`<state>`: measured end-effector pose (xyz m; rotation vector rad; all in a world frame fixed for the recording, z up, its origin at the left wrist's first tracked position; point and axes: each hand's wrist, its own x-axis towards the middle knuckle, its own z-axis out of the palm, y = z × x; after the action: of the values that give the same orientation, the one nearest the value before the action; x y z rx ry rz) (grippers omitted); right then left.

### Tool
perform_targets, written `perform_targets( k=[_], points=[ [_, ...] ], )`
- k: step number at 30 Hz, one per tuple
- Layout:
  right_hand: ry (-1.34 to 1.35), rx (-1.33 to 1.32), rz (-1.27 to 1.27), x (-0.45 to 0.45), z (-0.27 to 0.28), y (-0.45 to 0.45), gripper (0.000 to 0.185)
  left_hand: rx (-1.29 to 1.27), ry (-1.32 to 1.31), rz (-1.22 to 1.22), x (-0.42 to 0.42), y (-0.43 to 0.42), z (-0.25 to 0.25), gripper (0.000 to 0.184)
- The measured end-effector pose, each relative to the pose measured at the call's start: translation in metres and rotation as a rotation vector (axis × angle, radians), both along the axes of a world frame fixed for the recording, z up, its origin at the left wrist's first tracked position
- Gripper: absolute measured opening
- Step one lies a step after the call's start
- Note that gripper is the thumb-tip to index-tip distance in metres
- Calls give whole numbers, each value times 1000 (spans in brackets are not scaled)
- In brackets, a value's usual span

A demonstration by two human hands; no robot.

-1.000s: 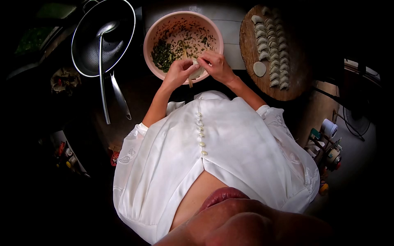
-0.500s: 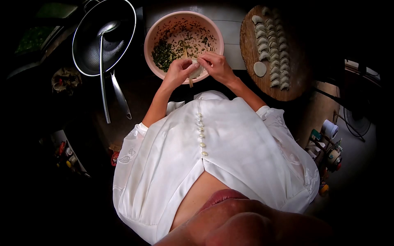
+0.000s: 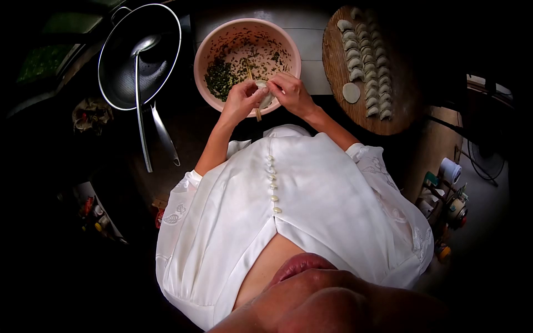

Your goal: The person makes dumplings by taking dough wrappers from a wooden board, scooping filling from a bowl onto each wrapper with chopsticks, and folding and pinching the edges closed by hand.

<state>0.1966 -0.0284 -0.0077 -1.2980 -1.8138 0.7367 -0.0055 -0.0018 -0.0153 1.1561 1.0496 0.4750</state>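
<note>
Between my hands, over the near rim of a pink bowl (image 3: 201,89), is a pale dumpling (image 3: 265,100) with its dough partly folded. My left hand (image 3: 242,101) grips its left side with thumb and fingers. At its upper right edge, the fingertips of my right hand (image 3: 291,93) pinch the dough. Chopped green filling (image 3: 221,77) lies in the bowl's left part, and bits cling to its wall. A pair of chopsticks (image 3: 258,114) leans across the near rim, partly hidden behind my left hand. Whether filling is inside the dumpling is hidden.
On the right, a round wooden board (image 3: 340,61) carries rows of shaped dumplings (image 3: 367,55) and one flat dough wrapper (image 3: 351,92). A dark wok (image 3: 119,72) with a long-handled metal ladle (image 3: 138,100) stands at the left. Small containers (image 3: 449,170) sit at the lower right.
My fingers have shifted slightly along the dough, which looks more folded together now. Both hands stay over the bowl's near rim. The whole view has moved a little.
</note>
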Motion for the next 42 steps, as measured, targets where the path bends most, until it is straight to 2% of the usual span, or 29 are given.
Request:
perform_targets(
  k=[3,5,12,17,20,24,26,27,29,33,39,42],
  points=[
    [38,-47,-16,1,1,-1,11,5,-27,5,2,1,1,24],
    [148,-139,-72,1,3,-3,13,32,-11,110,6,0,10,23],
    [52,-45,-63,0,3,-3,15,-20,-101,147,11,-2,9,25],
    [147,-145,-77,1,3,-5,17,-22,-90,197,11,-1,12,28],
    [67,-70,-88,0,-1,-5,19,19,-77,141,11,0,9,30],
    [136,-79,-116,2,0,-5,20,-22,-77,80,11,2,17,30],
    [148,-319,-150,4,6,-5,19,26,-76,117,12,2,12,32],
    [150,-318,-153,4,4,-5,19,26,-74,114,12,2,12,32],
    [137,-113,-132,2,-2,-5,19,13,-98,128,13,3,10,33],
    [70,-76,-114,3,-5,-6,18,31,-76,82,14,2,15,32],
    [150,-169,-117,8,-5,-8,17,45,-67,110,15,2,13,32],
    [43,-87,-87,9,-6,-8,17,35,-82,69,17,3,15,32]
  ],
)
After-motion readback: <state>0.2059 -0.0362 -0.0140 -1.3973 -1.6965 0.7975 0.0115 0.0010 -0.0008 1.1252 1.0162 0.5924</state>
